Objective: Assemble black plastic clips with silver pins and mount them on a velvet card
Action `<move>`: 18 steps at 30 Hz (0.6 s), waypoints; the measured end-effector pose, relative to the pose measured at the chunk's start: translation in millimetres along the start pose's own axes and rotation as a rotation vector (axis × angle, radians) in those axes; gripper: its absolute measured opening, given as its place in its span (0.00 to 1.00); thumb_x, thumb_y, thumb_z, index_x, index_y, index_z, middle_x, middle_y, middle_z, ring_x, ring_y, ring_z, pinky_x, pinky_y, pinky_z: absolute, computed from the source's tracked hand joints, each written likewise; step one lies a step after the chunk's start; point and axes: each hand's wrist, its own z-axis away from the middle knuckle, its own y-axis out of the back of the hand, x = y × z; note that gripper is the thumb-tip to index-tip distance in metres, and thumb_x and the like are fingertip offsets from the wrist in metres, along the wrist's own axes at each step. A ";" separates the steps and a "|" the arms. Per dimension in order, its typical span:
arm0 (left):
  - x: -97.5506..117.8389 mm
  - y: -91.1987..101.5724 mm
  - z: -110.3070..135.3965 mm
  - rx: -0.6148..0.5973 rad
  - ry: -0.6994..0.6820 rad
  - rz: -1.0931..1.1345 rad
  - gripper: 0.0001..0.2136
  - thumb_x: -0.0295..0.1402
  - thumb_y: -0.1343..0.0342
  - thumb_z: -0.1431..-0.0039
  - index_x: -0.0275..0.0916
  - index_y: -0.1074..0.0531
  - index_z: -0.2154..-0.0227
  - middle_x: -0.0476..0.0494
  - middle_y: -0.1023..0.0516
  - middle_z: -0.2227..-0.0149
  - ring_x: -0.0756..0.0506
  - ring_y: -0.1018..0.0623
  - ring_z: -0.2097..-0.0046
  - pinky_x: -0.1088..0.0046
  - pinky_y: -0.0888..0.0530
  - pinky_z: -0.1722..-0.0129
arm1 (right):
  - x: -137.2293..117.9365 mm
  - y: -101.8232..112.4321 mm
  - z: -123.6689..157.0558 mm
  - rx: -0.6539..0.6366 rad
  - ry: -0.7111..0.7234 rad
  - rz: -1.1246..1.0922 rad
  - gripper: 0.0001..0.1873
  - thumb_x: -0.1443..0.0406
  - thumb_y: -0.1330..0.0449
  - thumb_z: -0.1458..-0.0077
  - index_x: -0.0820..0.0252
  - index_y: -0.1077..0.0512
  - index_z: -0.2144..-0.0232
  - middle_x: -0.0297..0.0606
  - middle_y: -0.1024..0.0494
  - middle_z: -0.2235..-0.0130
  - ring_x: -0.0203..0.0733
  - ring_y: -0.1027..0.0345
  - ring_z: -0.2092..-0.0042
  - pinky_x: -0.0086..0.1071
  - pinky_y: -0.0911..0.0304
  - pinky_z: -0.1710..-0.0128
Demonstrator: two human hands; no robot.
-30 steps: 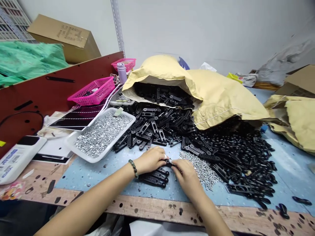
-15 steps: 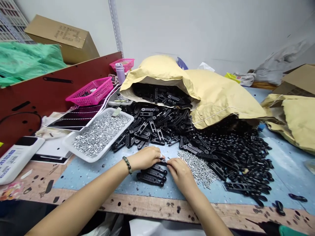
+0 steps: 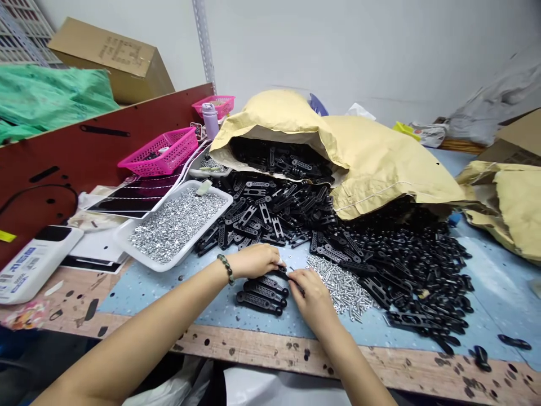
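My left hand point(image 3: 262, 261), with a beaded bracelet at the wrist, is closed with its fingertips on a black plastic arm point(image 3: 280, 273), mostly covered by the fingers. Facing it, my right hand point(image 3: 311, 292) pinches a small black plastic part point(image 3: 300, 289) against the end of that arm; its exact shape is hidden. Just below my left hand, several black slotted arms point(image 3: 258, 303) lie side by side, each with a rounded knob at the right end. A heap of silver screws point(image 3: 342, 286) spreads right beside my right hand.
Behind the hands lie piled black slotted arms point(image 3: 253, 211), spilling from yellow paper sacks point(image 3: 274, 113). Small black levers point(image 3: 406, 248) are heaped at right. A white tray point(image 3: 122, 239) of silver nuts stands at left, near a pink basket point(image 3: 175, 149) and a white scale point(image 3: 36, 265).
A black part now shows in my right hand, where a thin screw-like tip stood between the hands. Both hands stay close together; the view has shifted slightly.
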 end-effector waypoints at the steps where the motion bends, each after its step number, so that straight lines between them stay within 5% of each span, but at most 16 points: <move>1: -0.3 -0.7 1.7 0.000 0.004 0.001 0.11 0.26 0.47 0.39 0.40 0.23 0.57 0.44 0.22 0.59 0.44 0.25 0.55 0.72 0.33 0.53 | -0.9 -1.1 1.4 -0.009 0.017 0.011 0.10 0.71 0.49 0.40 0.56 0.29 0.60 0.38 0.25 0.63 0.44 0.31 0.60 0.51 0.44 0.44; 5: -0.1 -5.3 9.4 0.012 0.029 0.019 0.11 0.27 0.48 0.39 0.41 0.23 0.57 0.44 0.22 0.60 0.44 0.26 0.55 0.71 0.34 0.53 | -3.4 1.9 3.2 -0.046 0.071 0.049 0.10 0.71 0.48 0.40 0.57 0.28 0.61 0.38 0.25 0.63 0.43 0.31 0.60 0.46 0.40 0.46; 9: 2.5 -7.8 17.0 0.003 0.061 0.071 0.11 0.26 0.47 0.41 0.43 0.23 0.59 0.46 0.22 0.61 0.44 0.25 0.56 0.71 0.34 0.52 | 9.4 15.4 -24.3 -0.068 0.030 0.169 0.11 0.69 0.50 0.38 0.57 0.27 0.61 0.40 0.24 0.61 0.43 0.31 0.59 0.36 0.34 0.57; 13: 11.6 -1.8 28.1 -0.002 0.143 0.156 0.10 0.25 0.44 0.46 0.42 0.22 0.63 0.46 0.21 0.63 0.44 0.24 0.58 0.70 0.32 0.54 | 34.6 19.6 -69.1 0.013 -0.038 0.286 0.17 0.73 0.52 0.40 0.62 0.31 0.52 0.50 0.28 0.49 0.53 0.38 0.49 0.47 0.42 0.51; 18: 22.8 2.9 31.1 0.191 0.317 0.333 0.13 0.31 0.48 0.42 0.39 0.26 0.56 0.40 0.24 0.54 0.41 0.27 0.51 0.64 0.35 0.48 | 50.6 17.2 -87.5 -0.017 0.023 0.321 0.12 0.75 0.48 0.43 0.58 0.29 0.62 0.45 0.24 0.53 0.52 0.39 0.47 0.54 0.53 0.43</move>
